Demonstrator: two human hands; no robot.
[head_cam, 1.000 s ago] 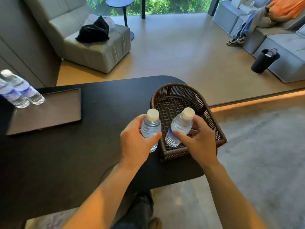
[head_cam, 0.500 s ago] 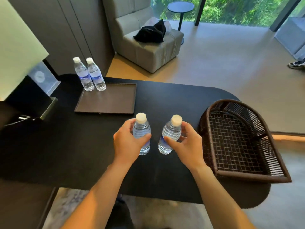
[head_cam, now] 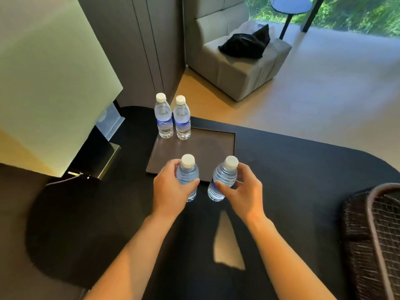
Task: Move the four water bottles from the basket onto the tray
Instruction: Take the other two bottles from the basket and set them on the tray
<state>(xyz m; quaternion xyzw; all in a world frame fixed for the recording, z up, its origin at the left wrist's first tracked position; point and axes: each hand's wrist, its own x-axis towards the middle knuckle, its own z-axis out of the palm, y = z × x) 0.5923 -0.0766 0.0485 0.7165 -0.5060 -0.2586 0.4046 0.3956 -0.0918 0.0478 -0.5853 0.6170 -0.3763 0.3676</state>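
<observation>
Both forearms reach up from the bottom edge. The left hand (head_cam: 171,191) wraps one water bottle (head_cam: 187,177); the right hand (head_cam: 244,191) clasps another bottle (head_cam: 223,178), tilted slightly, both seemingly held above the tray's (head_cam: 216,148) near edge. Two more bottles (head_cam: 173,118) stand upright at its far left corner. A lamp (head_cam: 49,83) fills the upper left; the basket (head_cam: 372,234) sits lower right.

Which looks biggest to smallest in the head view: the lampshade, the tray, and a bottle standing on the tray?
1. lampshade, though it is nearest the camera
2. tray
3. bottle on the tray
</observation>
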